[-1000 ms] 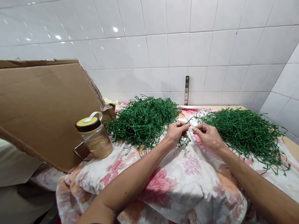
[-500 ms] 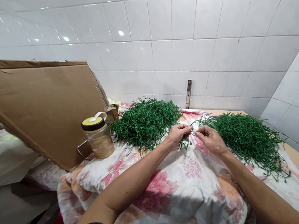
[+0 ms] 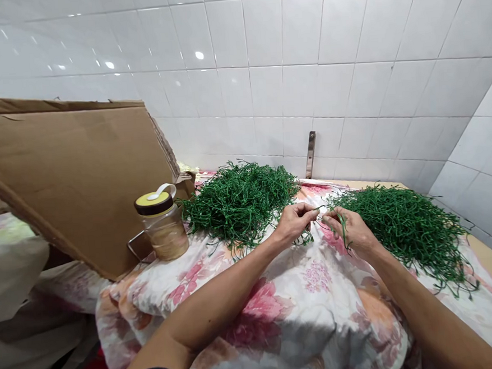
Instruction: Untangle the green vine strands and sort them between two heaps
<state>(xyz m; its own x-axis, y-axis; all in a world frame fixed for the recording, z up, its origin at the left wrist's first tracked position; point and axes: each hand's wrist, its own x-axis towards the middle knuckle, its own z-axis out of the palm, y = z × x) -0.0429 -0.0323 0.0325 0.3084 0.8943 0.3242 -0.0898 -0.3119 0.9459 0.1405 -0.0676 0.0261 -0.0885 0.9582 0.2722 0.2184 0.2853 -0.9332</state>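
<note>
Farthest to the left of the grip, a sheet of cardboard (image 3: pixel 72 180) is seen leaning, and before it a lidded jar (image 3: pixel 165 229) is placed, well apart from both hands. Nearer, just behind the left hand and to its left, a first heap of green stems (image 3: pixel 242 201) is spread on the floral cloth (image 3: pixel 315 275). By the left hand (image 3: pixel 297 223), a thin green stem (image 3: pixel 320 207) is pinched between thumb and forefinger, closed together on it. Its long axis is directed from these fingertips to the right and slightly away from the body, almost level, so that its free part is pointed past the far side of the right fingertips. Some green ends are also seen just under the left hand; whether they are held or are lying on the cloth cannot be told. Only a narrow gap is left between the two hands, and of the two the right one is nearer to the free end. By the right hand (image 3: pixel 352 230), a green sprig (image 3: pixel 344 231) is kept among the bent fingers, its length hung downward, thus roughly across the line of the stem; whether both are one piece cannot be told. Just behind and to the right of this hand, a second heap of green stems (image 3: pixel 400 227) is spread.
</note>
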